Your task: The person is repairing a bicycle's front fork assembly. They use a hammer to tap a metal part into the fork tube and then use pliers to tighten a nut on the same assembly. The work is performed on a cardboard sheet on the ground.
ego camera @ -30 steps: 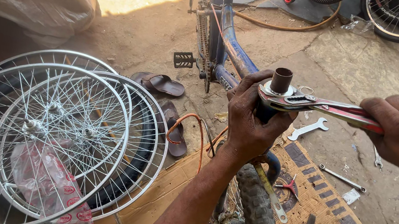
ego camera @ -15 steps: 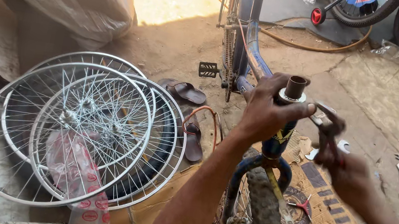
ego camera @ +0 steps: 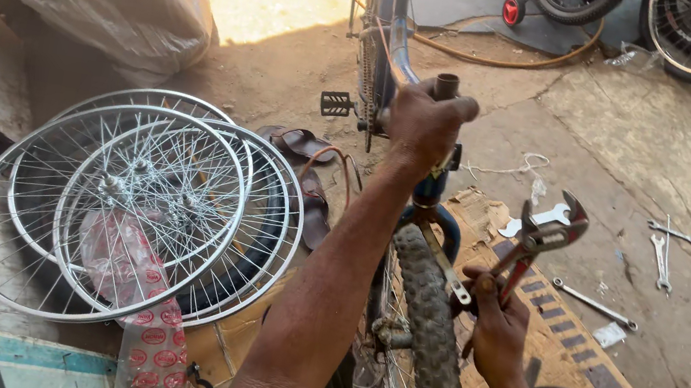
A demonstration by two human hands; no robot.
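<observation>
Pliers (ego camera: 543, 241) now off the steerer tube (ego camera: 447, 86), in right hand's (ego camera: 494, 326) closed grip; left hand (ego camera: 423, 121) clamping tube (mostly hidden).

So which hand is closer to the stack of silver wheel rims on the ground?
The left hand. It grips the top of the bicycle's steering tube, up and right of the rims. The right hand holds red-handled pliers farther right, beyond the front tyre.

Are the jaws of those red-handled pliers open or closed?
Open: the pliers in the right hand show a clear gap between their jaws, gripping nothing.
</observation>
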